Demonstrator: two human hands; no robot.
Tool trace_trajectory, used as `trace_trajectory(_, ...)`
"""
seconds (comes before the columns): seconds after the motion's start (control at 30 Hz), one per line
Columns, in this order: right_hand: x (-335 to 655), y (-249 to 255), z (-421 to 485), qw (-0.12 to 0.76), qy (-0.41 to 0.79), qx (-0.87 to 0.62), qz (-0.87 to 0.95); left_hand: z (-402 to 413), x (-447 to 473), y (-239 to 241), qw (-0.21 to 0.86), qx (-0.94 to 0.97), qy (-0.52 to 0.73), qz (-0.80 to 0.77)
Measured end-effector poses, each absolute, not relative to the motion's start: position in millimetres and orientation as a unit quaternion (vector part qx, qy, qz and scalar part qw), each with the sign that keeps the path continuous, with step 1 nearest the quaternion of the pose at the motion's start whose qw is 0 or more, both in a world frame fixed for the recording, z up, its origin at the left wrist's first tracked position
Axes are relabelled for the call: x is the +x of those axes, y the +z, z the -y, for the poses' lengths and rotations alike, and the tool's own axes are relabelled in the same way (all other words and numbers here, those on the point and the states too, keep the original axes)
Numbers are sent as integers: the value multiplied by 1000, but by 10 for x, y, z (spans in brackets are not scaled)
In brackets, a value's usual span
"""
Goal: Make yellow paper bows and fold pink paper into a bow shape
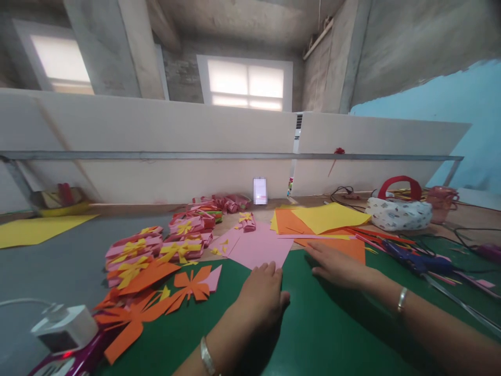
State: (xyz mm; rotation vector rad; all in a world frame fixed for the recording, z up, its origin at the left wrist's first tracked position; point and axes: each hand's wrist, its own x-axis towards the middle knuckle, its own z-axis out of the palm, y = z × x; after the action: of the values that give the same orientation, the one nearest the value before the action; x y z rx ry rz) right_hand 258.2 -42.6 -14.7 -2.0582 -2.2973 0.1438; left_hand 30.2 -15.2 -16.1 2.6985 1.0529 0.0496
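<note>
We held our left hand (263, 288) palm down, its forearm angled in from below, fingers close together and pointing forward, thumb spread to the right. Its fingertips overlapped the near corner of the pink sheet (260, 240), which lay ahead on the table; we could not tell whether they pressed it. Our right hand (332, 263) reached in from the right, grasping nothing we could see, fingers stretched leftward beside the orange sheet (354, 248), thumb slightly apart, over the green mat (313, 324).
</note>
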Motion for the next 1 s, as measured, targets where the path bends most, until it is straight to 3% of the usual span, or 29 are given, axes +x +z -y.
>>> trace_trajectory(0.17, 2073, -105, 226, 70, 76, -528, 843, -19, 273, -246, 131, 910, 121, -375)
trace_trajectory(0.3, 1876, -151, 248, 81, 101, -460, 878, -216, 168, -278, 115, 916, 90, -373)
trace_trajectory(0.6, 1939, -166, 1006, 60, 143, -493, 856, -420, 39, -398, 68, 910, 45, -406)
trace_trajectory(0.83, 2132, -330, 1476, 143, 37, -422, 895, -576, -195, -277, -2, 818, 96, -567)
trace_trajectory(1.0, 2234, -525, 1585, 189, -81, -386, 899, -272, 40, -123, 10, 883, 94, -460)
